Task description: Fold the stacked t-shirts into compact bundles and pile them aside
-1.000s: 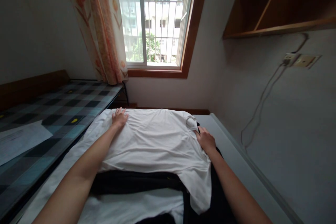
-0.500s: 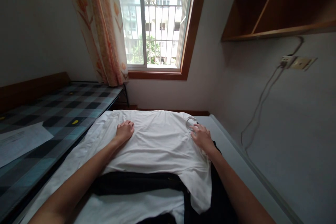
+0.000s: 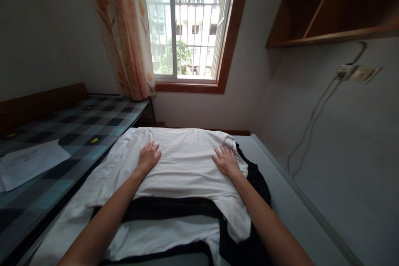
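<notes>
A white T-shirt (image 3: 183,166) is spread out over other clothes, its neckline toward the right and one sleeve hanging toward me. My left hand (image 3: 149,156) lies flat on the shirt's left part, fingers apart. On the right part, just below the neckline, my right hand (image 3: 227,160) rests with its fingers spread. Neither hand grips the cloth. Under the shirt a black garment (image 3: 258,183) shows at the right and along the near edge. Closer to me lies more white cloth (image 3: 168,228), bordered by black.
To the left stands a bed with a checked mattress (image 3: 109,110), papers (image 3: 34,162) lying on it. A curtain (image 3: 124,29) hangs beside the barred window (image 3: 193,29). At the upper right is a wooden shelf (image 3: 336,35); below it a cable (image 3: 314,116) runs from a wall socket (image 3: 346,72).
My right hand has moved left from the neckline and flattened onto the shirt, fingers spread. The fingers of my left hand have stretched out. The view has shifted slightly.
</notes>
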Demonstrator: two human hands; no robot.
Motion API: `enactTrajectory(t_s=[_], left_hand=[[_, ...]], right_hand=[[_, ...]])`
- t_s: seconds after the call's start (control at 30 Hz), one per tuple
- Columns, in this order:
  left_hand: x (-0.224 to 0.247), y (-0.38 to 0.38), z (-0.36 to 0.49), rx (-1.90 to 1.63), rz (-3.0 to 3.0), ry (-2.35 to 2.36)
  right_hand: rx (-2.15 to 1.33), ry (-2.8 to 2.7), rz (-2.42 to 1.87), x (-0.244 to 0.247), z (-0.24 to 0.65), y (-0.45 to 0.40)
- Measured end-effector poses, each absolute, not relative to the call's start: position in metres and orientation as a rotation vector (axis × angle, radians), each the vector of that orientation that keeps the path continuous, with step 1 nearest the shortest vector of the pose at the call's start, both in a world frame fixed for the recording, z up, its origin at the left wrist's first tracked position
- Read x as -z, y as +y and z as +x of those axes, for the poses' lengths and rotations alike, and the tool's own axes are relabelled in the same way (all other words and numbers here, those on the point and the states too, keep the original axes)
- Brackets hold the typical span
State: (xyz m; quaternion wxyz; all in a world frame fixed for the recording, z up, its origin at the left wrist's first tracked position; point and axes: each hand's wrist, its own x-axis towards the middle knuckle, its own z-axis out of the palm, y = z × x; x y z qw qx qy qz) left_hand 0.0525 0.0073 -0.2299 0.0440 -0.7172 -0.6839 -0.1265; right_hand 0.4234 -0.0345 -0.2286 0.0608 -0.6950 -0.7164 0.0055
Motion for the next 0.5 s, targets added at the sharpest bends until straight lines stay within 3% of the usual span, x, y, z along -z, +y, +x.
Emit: enactTrajectory(t_s=[0.5], left_hand=[[0.232, -0.006, 0.039, 0.362, -2.218, -2.137]], right_hand=[[0.014, -2.047, -2.152, 0.233, 0.427, -0.029]])
